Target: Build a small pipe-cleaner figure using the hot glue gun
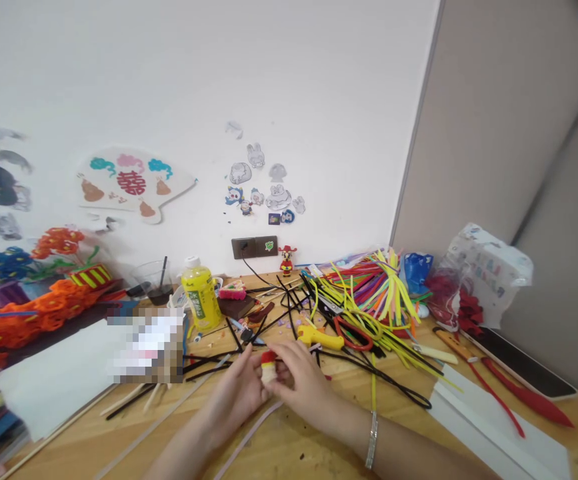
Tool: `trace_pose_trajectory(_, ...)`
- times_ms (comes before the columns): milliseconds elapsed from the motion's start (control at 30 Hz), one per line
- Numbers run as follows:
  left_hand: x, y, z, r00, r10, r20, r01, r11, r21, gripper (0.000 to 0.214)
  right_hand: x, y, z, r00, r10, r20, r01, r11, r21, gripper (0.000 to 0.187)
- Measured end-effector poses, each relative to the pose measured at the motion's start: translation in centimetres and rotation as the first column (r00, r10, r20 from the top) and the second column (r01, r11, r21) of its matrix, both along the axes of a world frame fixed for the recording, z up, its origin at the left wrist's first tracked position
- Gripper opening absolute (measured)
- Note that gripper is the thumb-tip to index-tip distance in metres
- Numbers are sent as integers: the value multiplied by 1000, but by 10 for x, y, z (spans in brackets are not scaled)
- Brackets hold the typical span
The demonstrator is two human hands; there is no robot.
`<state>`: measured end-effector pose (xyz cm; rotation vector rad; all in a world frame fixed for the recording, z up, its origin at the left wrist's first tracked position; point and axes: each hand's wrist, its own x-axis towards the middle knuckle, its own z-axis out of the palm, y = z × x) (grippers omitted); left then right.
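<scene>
Between my hands, low in the middle of the head view, is a small fuzzy piece (268,368) with a red top, a yellow band and a cream lower part. My right hand (303,381) grips it from the right, with the thumb at its lower end and the fingers over the top. Cupped along its left side, my left hand (243,383) steadies it with curled fingers that are partly hidden. A yellow glue gun (321,337) lies just beyond my right hand. Black pipe cleaners (209,359) are strewn behind and beside my hands.
A heap of coloured pipe cleaners (373,290) covers the back right. Red-handled scissors (353,333) lie near it. A yellow drink bottle (200,293) and a plastic cup (155,283) stand at back left. White paper (63,373), orange pipe-cleaner flowers (43,310) and a phone (519,363) flank the workspace.
</scene>
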<state>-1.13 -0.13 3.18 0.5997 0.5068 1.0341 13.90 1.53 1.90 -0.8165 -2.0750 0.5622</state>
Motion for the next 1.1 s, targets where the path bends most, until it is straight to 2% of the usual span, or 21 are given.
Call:
trace_pose_trajectory(267, 7, -2, -10, 1000, -8, 15, 8, 1000, 15, 35, 1, 2, 4, 994, 100, -53, -101, 995, -19, 50)
trace_pose_trajectory(533, 8, -6, -12, 995, 92, -42, -91, 995, 30, 18, -1, 11, -11, 975, 86, -206, -109, 988, -106, 34)
trace_pose_trajectory(633, 11, -10, -9, 991, 122, -58, -120, 992, 42, 15, -1, 9, -11, 980, 103, -173, -117, 991, -72, 35)
trace_pose_trajectory(833, 13, -11, -3, 989, 127, -71, -124, 991, 43, 14, 4, 7, -1, 991, 131, -35, -131, 991, -5, 52)
trace_pose_trajectory(1000, 14, -15, 3, 993, 87, -77, -82, 994, 66, 13, 8, 9, 2, 994, 108, 18, -109, 989, 97, 45)
trace_pose_trajectory(1100, 17, -18, 5, 990, 78, -114, -69, 994, 83, 13, 8, 10, 1, 997, 81, 3, -81, 991, 108, 37)
